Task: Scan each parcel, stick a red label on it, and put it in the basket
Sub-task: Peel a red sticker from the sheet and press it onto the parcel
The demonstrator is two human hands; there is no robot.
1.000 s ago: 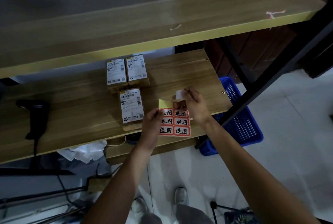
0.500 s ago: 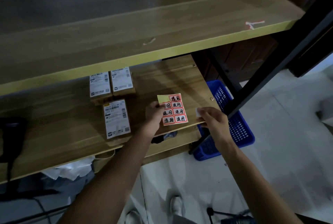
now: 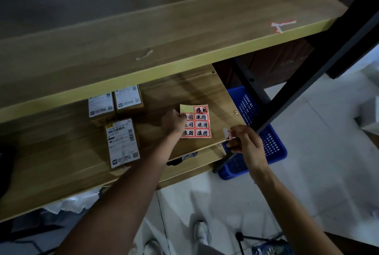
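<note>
Red is the colour to watch: your right hand (image 3: 245, 144) pinches one peeled red label (image 3: 227, 134) between thumb and fingertips at centre right of the frame, just off the front edge of the lower shelf (image 3: 61, 172). Hold it by one corner only, sticky side clear of your fingers, and carry it left to the nearest parcel (image 3: 122, 143), which lies flat at centre left; two more parcels (image 3: 114, 104) sit side by side behind it. Press it down on bare cardboard or a blank patch, not over the barcode. Your left hand (image 3: 173, 122) grips the label sheet (image 3: 196, 121) by its left edge, forearm reaching up from the bottom of the frame; lay the sheet down first if you need that hand to steady the parcel. Below the shelf at right waits the blue basket (image 3: 272, 141).
</note>
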